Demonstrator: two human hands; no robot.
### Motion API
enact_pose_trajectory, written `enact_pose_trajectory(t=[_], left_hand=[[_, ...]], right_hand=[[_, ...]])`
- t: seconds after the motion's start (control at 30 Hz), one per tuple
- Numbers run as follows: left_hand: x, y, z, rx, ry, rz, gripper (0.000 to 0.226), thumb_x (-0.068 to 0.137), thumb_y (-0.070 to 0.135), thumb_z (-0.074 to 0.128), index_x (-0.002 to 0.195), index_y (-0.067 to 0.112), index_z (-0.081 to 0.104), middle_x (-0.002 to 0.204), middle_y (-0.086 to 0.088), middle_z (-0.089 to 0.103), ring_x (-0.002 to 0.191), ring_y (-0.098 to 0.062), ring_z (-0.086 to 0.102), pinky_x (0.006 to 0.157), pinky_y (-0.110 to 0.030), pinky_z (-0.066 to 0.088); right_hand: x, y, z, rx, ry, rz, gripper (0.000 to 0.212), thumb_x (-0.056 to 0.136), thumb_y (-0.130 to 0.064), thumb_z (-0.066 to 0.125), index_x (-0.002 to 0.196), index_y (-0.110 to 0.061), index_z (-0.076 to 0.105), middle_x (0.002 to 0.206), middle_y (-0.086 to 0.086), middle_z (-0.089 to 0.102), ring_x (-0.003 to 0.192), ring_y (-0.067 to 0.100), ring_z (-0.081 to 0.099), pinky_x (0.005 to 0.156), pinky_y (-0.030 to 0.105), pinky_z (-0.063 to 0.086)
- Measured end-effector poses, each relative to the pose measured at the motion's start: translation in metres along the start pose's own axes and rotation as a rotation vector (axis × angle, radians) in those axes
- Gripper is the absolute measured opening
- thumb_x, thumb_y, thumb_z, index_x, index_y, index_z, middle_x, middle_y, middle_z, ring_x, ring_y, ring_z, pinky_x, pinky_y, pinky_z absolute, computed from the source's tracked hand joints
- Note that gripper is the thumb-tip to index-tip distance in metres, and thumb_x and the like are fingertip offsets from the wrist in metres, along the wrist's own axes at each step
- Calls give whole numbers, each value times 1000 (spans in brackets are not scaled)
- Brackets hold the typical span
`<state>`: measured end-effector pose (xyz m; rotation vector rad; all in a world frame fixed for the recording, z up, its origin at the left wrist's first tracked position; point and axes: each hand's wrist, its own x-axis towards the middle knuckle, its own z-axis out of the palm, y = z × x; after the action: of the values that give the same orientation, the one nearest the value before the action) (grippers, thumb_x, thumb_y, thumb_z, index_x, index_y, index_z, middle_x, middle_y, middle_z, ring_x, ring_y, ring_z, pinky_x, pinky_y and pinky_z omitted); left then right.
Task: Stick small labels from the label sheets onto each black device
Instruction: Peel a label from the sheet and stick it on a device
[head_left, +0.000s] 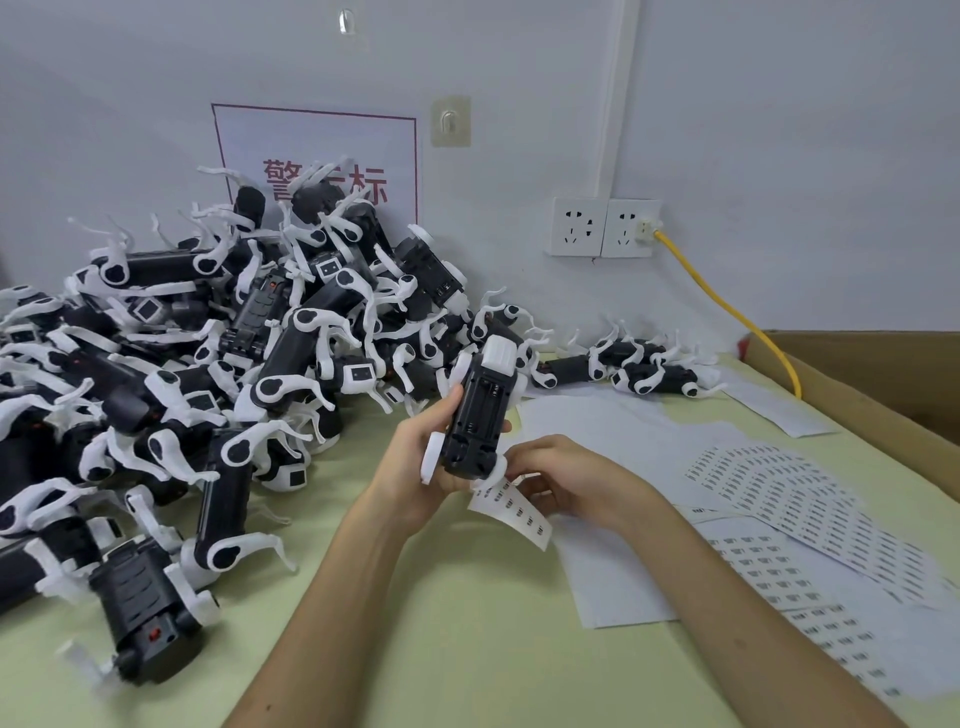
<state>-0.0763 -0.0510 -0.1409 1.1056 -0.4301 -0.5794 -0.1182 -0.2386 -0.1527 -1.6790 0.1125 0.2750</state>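
My left hand (415, 457) grips a black device (480, 415) with white end parts, held tilted above the table with its open underside facing me. My right hand (561, 480) is just below and right of it, its fingers pinching a narrow strip of small labels (514, 512) that hangs under the device. Larger label sheets (779, 499) lie flat on the table to the right. A big heap of black-and-white devices (208, 364) fills the left side, and a few more devices (639, 366) lie by the wall.
Blank backing sheets (613, 431) lie under and beside the label sheets. A cardboard box (883, 384) borders the table at right. A yellow cable (727, 306) runs from a wall socket (631, 228) down behind the box. The pale green tabletop (467, 623) shows near me.
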Motion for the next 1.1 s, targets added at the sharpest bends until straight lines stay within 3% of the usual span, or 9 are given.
enact_pose_trajectory(t=[0.23, 0.4, 0.57, 0.7, 0.8, 0.97, 1.1], left_hand=[[0, 0, -2, -8, 3, 13, 45, 94, 54, 54, 113, 23, 80, 102, -6, 75, 74, -21, 70, 65, -36, 58], [-1, 1, -3, -20, -3, 25, 46, 92, 55, 57, 115, 22, 79, 102, -6, 75, 75, -22, 70, 60, -34, 59], [1, 0, -5, -7, -14, 36, 47, 93, 56, 57, 117, 22, 78, 103, -5, 75, 77, -21, 71, 66, -36, 59], [1, 0, -6, -4, -21, 45, 51, 90, 59, 59, 119, 21, 77, 105, -6, 75, 75, -22, 70, 67, -36, 56], [2, -1, -7, 2, -24, 53, 49, 92, 57, 57, 119, 21, 77, 105, -6, 75, 74, -22, 70, 65, -36, 56], [2, -1, -6, -10, 11, 57, 46, 96, 54, 54, 118, 20, 78, 104, -7, 75, 77, -22, 71, 66, -36, 59], [4, -1, -3, 76, 174, 85, 41, 93, 55, 57, 105, 25, 82, 107, -2, 77, 88, -15, 72, 81, -37, 55]], right_hand=[[0, -1, 2, 20, 53, -2, 18, 97, -20, 65, 105, -9, 76, 87, 1, 72, 64, 11, 63, 54, 21, 50], [-4, -3, 1, 14, -49, -34, 13, 93, -22, 71, 84, -22, 80, 86, -2, 73, 69, 12, 62, 61, 23, 52], [-7, -5, 1, 54, -79, -34, 8, 80, -28, 77, 80, -21, 80, 86, 0, 73, 68, 12, 64, 59, 23, 52], [-6, -3, -1, 84, -98, -31, 21, 96, -15, 67, 80, -19, 79, 83, 0, 73, 62, 10, 62, 56, 22, 50], [-7, -3, -1, 74, -91, -32, 17, 97, -15, 66, 85, -17, 79, 84, 1, 73, 62, 11, 63, 56, 22, 51], [-2, -1, 3, 41, 38, -24, 12, 98, -16, 67, 90, -15, 77, 83, 0, 73, 60, 9, 61, 52, 19, 48], [-1, 2, 4, -25, 150, -20, 13, 100, -17, 63, 92, -14, 72, 81, 2, 73, 56, 9, 63, 49, 21, 49]])
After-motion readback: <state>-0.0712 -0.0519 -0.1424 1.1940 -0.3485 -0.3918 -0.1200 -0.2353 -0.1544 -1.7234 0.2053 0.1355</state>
